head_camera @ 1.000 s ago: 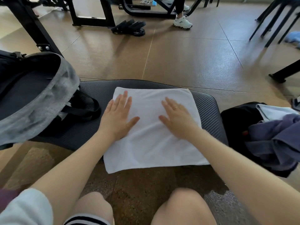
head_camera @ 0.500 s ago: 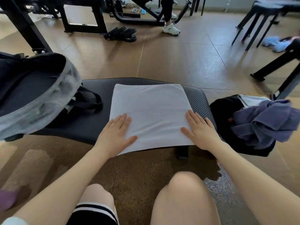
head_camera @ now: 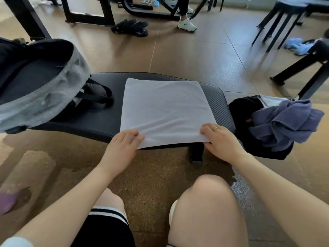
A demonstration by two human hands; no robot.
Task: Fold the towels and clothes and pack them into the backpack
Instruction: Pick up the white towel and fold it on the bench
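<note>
Towel [head_camera: 164, 111] near corners pinched by left hand [head_camera: 122, 148], right hand [head_camera: 222, 139]; fingertips hidden beneath.

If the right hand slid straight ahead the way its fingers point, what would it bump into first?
Probably nothing solid. The right hand pinches the near corner of the white towel, fingers pointing away across it. It would only slide over towel, then the black bench, then floor.

We see a white towel [head_camera: 164, 111] on a black ribbed bench pad [head_camera: 219, 104], a grey and black backpack [head_camera: 41, 82], a purple-blue garment [head_camera: 283, 125] over a black bag [head_camera: 240, 111], black shorts [head_camera: 105, 227] with white stripes, and perhaps pale blue cloth [head_camera: 293, 45], blurred, on brown floor [head_camera: 195, 56]
</note>
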